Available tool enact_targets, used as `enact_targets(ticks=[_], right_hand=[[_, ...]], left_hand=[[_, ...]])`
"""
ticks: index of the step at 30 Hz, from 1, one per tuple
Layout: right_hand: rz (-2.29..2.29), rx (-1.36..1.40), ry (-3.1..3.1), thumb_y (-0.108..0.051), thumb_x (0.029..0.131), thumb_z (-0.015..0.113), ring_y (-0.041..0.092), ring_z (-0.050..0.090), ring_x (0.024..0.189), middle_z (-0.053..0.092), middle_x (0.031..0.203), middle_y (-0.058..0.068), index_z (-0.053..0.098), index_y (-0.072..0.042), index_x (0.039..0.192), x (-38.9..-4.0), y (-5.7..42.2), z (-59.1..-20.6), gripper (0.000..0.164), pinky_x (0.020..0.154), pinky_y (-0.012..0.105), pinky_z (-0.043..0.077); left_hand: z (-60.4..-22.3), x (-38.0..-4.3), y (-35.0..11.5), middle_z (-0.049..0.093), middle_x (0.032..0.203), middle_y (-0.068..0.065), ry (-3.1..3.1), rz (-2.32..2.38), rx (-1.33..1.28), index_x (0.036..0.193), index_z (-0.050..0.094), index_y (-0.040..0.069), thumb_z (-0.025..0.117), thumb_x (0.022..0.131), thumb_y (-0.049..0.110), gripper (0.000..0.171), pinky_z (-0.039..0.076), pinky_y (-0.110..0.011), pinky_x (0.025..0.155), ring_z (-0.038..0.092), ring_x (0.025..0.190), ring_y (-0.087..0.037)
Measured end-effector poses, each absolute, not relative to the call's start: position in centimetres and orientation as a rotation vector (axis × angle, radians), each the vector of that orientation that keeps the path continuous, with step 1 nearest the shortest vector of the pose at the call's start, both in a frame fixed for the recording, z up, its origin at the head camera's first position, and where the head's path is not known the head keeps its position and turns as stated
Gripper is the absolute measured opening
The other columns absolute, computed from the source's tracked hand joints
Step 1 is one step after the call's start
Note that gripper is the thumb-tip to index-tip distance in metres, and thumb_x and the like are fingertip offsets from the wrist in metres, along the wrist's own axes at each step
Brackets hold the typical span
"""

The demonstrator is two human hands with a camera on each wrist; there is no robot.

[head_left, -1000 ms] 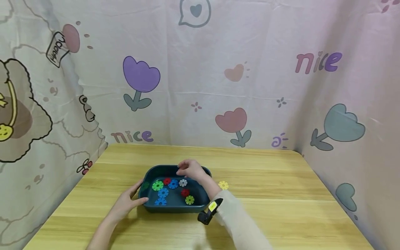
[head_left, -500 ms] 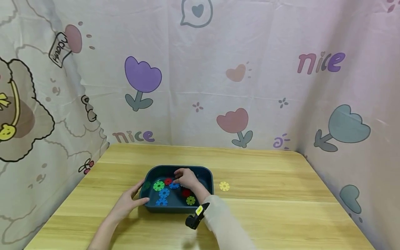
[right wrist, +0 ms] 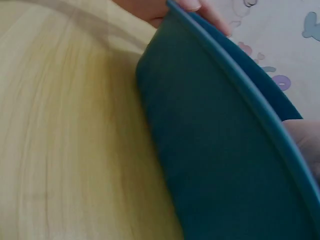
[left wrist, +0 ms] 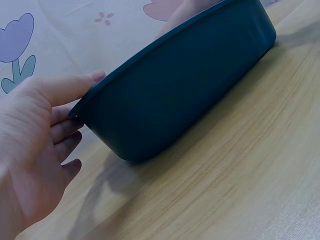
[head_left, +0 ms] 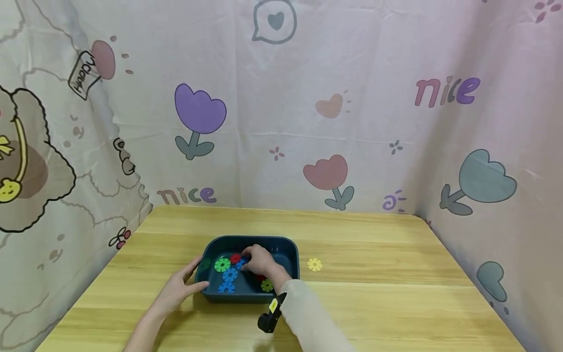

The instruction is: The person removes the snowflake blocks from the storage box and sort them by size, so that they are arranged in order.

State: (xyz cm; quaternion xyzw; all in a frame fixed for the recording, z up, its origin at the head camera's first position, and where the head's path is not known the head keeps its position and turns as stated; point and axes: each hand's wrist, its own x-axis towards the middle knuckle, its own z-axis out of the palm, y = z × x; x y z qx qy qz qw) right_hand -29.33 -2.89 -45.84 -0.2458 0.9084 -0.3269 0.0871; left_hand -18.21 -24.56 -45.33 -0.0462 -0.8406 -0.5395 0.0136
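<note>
The left hand (head_left: 173, 286) holds the left end of a dark blue-green box (head_left: 246, 297) on the counter (head_left: 211, 332). Flat, notched wheels (head_left: 229, 275) lie inside, blue, green and red. The right hand (head_left: 261, 262) is inside too, fingers bent by a blue wheel (head_left: 240, 264); I can't tell if it pinches it.

A pale wooden table (head_left: 387, 303) with lengthwise grain fills the lower part of the head view. Directly on it sit a dark teal tray (head_left: 246, 297), lower centre-left, and a yellow notched disc (head_left: 314, 265), just right of it.
</note>
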Motion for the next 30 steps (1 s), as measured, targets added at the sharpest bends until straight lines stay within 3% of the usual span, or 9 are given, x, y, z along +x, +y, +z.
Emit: enact_targets(ticks=[4,11,22,30], right_hand=[[-0.884,-0.729,2.755,-0.018,0.078,0.076,0.017,0.050,0.082,0.054,0.097,0.005,0.066,-0.005,0.110,-29.1,-3.1,-45.9,0.036,0.081,0.030,0.047],[-0.873,-0.669,2.727,-0.016,0.077,0.076,0.018,0.049,0.087,0.055,0.106,0.009,0.066,-0.001,0.106,-28.7,-3.2,-45.3,0.034,0.084,0.033,0.046],[-0.930,-0.706,2.733,-0.009,0.079,0.073,0.014,0.049,0.074,0.059,0.089,0.001,0.063,-0.008,0.096,-29.3,-2.2,-45.0,0.020,0.066,0.027,0.046],[-1.300,-0.627,2.495,0.001,0.082,0.066,0.016,0.057,0.058,0.056,0.075,0.003,0.063,-0.002,0.090,-29.3,-0.7,-43.7,0.009,0.054,0.027,0.050]], left_hand=[[-45.4,-18.2,-24.5,0.022,0.147,-0.027,-2.628,-1.691,-0.137,0.144,0.028,-0.001,0.067,0.085,0.015,0.073,0.016,-0.062,0.102,0.015,0.133,-0.049],[-45.4,-18.2,-24.5,0.022,0.147,-0.027,-2.624,-1.695,-0.134,0.144,0.028,-0.001,0.067,0.085,0.015,0.073,0.016,-0.061,0.103,0.015,0.133,-0.048],[-45.4,-18.3,-24.6,0.021,0.147,-0.028,-2.625,-1.697,-0.136,0.144,0.027,-0.002,0.067,0.085,0.014,0.073,0.017,-0.060,0.103,0.015,0.133,-0.048],[-45.4,-18.2,-24.6,0.021,0.146,-0.029,-2.608,-1.711,-0.151,0.144,0.027,-0.002,0.066,0.085,0.013,0.072,0.016,-0.061,0.103,0.015,0.132,-0.049]])
